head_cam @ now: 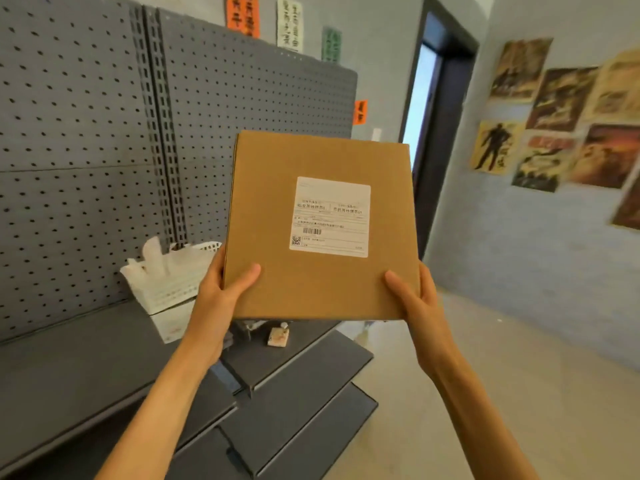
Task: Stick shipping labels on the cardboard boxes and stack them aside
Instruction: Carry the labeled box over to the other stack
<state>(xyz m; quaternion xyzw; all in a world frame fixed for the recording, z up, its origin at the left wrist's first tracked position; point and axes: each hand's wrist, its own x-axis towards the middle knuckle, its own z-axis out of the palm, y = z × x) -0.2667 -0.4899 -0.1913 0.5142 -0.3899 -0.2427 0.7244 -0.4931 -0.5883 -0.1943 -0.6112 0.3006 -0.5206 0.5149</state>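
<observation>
White basket (169, 289) on grey shelf (86, 358); pegboard (86, 133) behind; posters (561, 119) right.

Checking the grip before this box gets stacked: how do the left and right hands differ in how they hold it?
The left hand grips the cardboard box at its lower left corner; the right hand grips the lower right. The left thumb points up-right, the right thumb up-left. Both thumbs lie on the labelled face.

Single head-worn, wide-angle view, looking forward and slightly down from the person's own eye level. Both forearms enter from the near edge; the held cardboard box (320, 226) fills the centre at close range (straight lines bow outward). Pegboard shelving (86, 150) left, postered wall (554, 126) far right.
</observation>
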